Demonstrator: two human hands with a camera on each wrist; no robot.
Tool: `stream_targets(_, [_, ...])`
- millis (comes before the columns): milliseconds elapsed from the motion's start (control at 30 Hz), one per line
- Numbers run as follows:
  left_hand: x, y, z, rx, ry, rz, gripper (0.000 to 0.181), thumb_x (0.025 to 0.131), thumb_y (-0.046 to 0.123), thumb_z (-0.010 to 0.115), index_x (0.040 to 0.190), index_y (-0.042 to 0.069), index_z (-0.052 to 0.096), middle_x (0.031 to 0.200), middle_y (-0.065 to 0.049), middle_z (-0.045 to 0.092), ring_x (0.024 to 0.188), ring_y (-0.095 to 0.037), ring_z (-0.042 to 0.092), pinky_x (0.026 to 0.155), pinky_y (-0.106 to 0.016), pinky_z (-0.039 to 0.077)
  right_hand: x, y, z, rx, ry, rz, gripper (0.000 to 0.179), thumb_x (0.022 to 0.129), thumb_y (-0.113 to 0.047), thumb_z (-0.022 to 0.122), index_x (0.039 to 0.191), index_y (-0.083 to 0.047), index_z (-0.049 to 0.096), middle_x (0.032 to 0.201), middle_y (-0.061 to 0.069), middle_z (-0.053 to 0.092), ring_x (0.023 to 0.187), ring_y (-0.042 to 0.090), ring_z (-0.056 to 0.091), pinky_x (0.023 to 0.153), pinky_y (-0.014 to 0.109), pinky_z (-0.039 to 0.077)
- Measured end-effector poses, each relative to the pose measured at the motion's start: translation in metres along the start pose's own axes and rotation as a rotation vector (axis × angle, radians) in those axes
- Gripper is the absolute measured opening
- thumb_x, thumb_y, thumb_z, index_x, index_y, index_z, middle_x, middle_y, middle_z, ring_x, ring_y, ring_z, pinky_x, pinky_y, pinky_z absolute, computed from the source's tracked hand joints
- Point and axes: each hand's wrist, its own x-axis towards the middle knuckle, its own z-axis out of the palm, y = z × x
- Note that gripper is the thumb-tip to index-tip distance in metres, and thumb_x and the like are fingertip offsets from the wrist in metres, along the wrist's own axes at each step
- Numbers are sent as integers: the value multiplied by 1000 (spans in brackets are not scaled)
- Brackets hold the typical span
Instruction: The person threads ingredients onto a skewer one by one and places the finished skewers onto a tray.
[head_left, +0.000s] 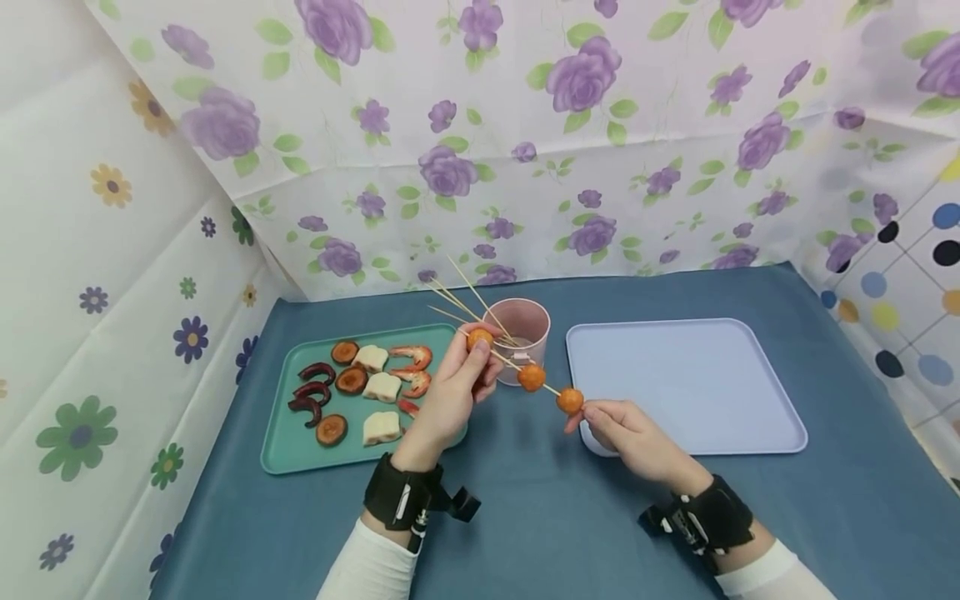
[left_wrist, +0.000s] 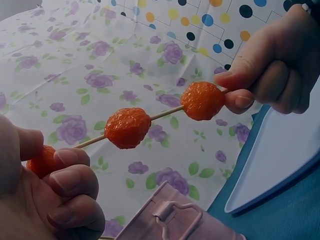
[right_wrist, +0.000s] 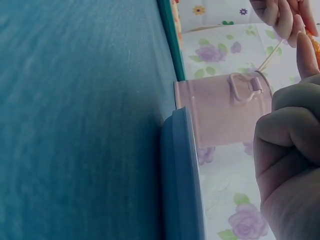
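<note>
Mid-frame, the left hand point(head_left: 452, 390) pinches an orange ball point(head_left: 480, 337) on a stick point(head_left: 551, 389), and the right hand point(head_left: 636, 435) pinches the stick's end.

Three glossy orange balls point(left_wrist: 127, 128), spaced apart along a thin pale skewer point(left_wrist: 167, 112); aslant in midair

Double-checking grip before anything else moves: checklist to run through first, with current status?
1. Left hand has a hold: ok, curled round the nearest orange ball.
2. Right hand has a hold: ok, pinching beside the outermost ball.
3. Three balls on one bamboo skewer: ok.
4. A hand free: not ok, both occupied.
5. Skewer tip exposed past the outermost ball: cannot tell, right fingers cover it.
6. Pink cup upright: ok.
</note>
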Motion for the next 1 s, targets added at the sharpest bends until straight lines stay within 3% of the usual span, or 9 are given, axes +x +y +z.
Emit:
stream_targets(433, [-1, 0, -6, 13, 8, -30, 36, 119, 27, 38, 143, 0, 44, 82, -10, 41, 60, -16, 31, 56, -30, 28, 0, 7, 3, -38, 66, 3, 32, 116, -8, 45, 110, 2, 75, 57, 5, 35, 47, 11, 30, 46, 27, 27])
stream_targets(567, [1, 4, -8, 17, 8, -11, 37, 119, 26, 40, 145, 0, 46, 81, -9, 42, 59, -16, 30, 57, -37, 25, 4, 6, 0, -85, 109, -18, 27, 115, -9, 51, 113, 1, 75, 81, 12, 66, 68, 21, 54, 64, 25, 44])
stream_targets(667, [2, 5, -10, 27, 17, -2, 39, 119, 24, 40, 148, -2, 46, 81, -9, 43, 58, -16, 31, 57, -37, 24, 7, 5, -2, -124, 129, -28, 25, 115, -10, 52, 115, -1, 75, 109, 19, 73, 80, 23, 55, 72, 29, 45])
stream_targets(800, [1, 7, -12, 37, 22, -13, 41, 119, 23, 43, 153, 2, 46, 83, -8, 44, 58, -15, 32, 55, -28, 28, 9, 3, -3, -159, 161, -43, 24, 115, -9, 50, 112, -4, 74, 75, 3, 60, 58, 13, 38, 53, 30, 34])
stream_targets(1000, [-2, 5, -13, 62, 25, -69, 44, 119, 25, 43, 159, 6, 41, 85, -8, 47, 58, -15, 34, 55, -29, 30, 0, -3, -5, -215, 231, -54, 25, 113, -7, 53, 109, -13, 77, 81, -5, 60, 66, 12, 44, 60, 32, 37])
